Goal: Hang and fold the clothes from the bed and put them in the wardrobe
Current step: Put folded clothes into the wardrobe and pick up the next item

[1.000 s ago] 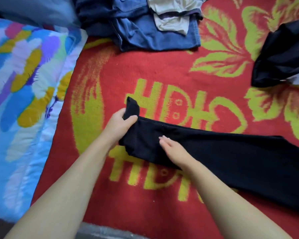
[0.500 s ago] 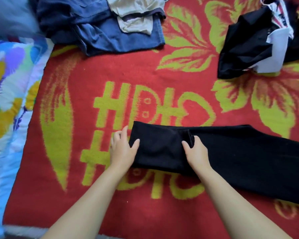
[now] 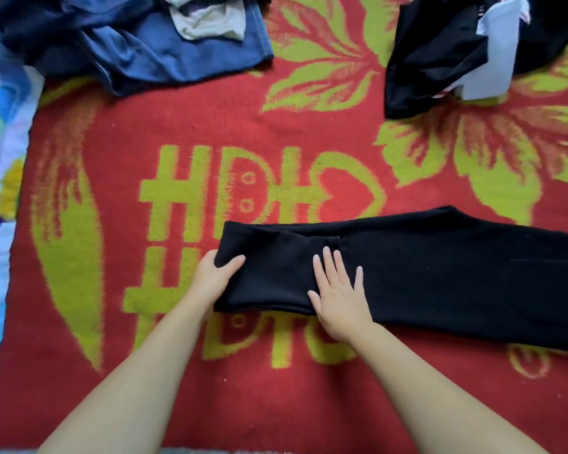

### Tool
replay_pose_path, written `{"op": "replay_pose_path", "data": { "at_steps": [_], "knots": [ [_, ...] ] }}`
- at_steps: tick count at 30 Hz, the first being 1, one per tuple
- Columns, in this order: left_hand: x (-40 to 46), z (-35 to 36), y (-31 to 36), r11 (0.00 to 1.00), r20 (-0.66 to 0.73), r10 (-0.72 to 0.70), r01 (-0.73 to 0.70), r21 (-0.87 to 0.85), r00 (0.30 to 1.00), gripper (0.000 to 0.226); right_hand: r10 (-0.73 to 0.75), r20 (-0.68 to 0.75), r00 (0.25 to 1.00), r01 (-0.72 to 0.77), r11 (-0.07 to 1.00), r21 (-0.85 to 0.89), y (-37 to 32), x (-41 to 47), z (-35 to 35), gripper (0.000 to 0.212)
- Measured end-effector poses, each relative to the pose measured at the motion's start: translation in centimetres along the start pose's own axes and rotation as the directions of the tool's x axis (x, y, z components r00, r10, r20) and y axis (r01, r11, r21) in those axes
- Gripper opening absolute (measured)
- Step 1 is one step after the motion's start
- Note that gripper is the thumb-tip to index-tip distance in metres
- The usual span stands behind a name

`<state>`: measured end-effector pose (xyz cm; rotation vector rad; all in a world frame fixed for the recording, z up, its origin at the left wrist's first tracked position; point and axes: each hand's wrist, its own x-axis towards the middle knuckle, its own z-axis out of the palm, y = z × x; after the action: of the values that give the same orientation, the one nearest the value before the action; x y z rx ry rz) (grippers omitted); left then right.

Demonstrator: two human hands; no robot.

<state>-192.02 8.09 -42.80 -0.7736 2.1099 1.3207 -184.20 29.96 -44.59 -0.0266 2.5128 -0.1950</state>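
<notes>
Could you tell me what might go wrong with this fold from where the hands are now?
The left hand grips only the folded end of the black trousers, so the layers could slip apart if lifted. The right hand presses flat near the fold; letting go may let it spring open. The long unfolded part runs out of view to the right and could drag or crease on the red blanket.

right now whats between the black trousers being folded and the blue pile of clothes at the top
In the head view, only bare red and yellow-green blanket lies between the black trousers and the blue pile; no other garment sits on that stretch.
</notes>
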Motion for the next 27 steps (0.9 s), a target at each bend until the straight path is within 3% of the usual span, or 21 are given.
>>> {"op": "replay_pose_path", "data": {
  "at_steps": [2, 4, 6, 11, 12, 14, 16, 17, 19, 21, 24, 27],
  "knots": [
    [-1.5, -0.4, 1.2, 0.991, 0.065, -0.033, 0.041, -0.128, 0.997, 0.025, -0.050, 0.074, 0.996, 0.040, 0.992, 0.123, 0.6, -0.4, -1.7, 0.061],
    [-3.5, 0.0, 3.1, 0.992, 0.081, 0.007, 0.003, -0.130, 0.997, 0.022, -0.049, 0.161, 0.986, -0.029, 0.893, 0.449, 1.1, -1.0, -4.7, 0.055],
    [-6.0, 1.4, 5.4, 0.990, 0.104, 0.082, -0.070, -0.121, 0.991, 0.025, -0.011, 0.131, 0.991, -0.085, 0.707, 0.702, 1.9, -1.8, -7.5, 0.052],
    [-12.4, 8.0, 10.1, 0.952, 0.260, 0.298, -0.305, -0.011, 0.919, 0.034, -0.079, 0.157, 0.984, -0.135, 0.234, 0.963, 3.9, -4.5, -13.1, 0.042],
    [-13.5, 9.6, 10.5, 0.923, 0.309, 0.353, -0.383, 0.041, 0.883, 0.033, -0.044, 0.140, 0.989, -0.126, 0.223, 0.967, 4.7, -4.9, -13.6, 0.035],
    [-15.3, 12.7, 10.9, 0.852, 0.444, 0.423, -0.514, 0.102, 0.790, 0.032, 0.121, 0.016, 0.993, -0.058, 0.349, 0.935, 7.4, -5.6, -14.2, 0.023],
    [-15.9, 14.8, 10.1, 0.830, 0.513, 0.442, -0.552, 0.077, 0.736, 0.039, 0.290, -0.055, 0.955, -0.087, 0.455, 0.886, 11.0, -6.3, -14.3, 0.014],
    [-15.8, 15.5, 9.6, 0.823, 0.453, 0.472, -0.562, 0.081, 0.756, 0.041, 0.343, -0.056, 0.938, -0.119, 0.468, 0.876, 12.9, -6.7, -14.2, 0.015],
    [-14.5, 16.8, 8.2, 0.834, 0.188, 0.493, -0.523, 0.176, 0.850, 0.042, 0.397, -0.023, 0.918, -0.173, 0.450, 0.876, 16.4, -7.4, -13.6, 0.016],
    [-13.0, 17.7, 7.1, 0.889, 0.014, 0.351, -0.338, 0.308, 0.936, 0.050, 0.438, 0.016, 0.899, -0.233, 0.447, 0.864, 19.0, -7.7, -12.2, 0.020],
    [-10.9, 19.4, 6.1, 0.921, 0.073, 0.149, -0.165, 0.354, 0.986, 0.059, 0.480, 0.062, 0.875, -0.320, 0.478, 0.818, 21.5, -7.3, -9.0, 0.030],
    [-9.2, 21.3, 5.4, 0.945, 0.073, 0.160, -0.174, 0.278, 0.984, 0.060, 0.532, -0.018, 0.846, -0.319, 0.533, 0.784, 22.4, -6.6, -5.5, 0.045]
  ]
}}
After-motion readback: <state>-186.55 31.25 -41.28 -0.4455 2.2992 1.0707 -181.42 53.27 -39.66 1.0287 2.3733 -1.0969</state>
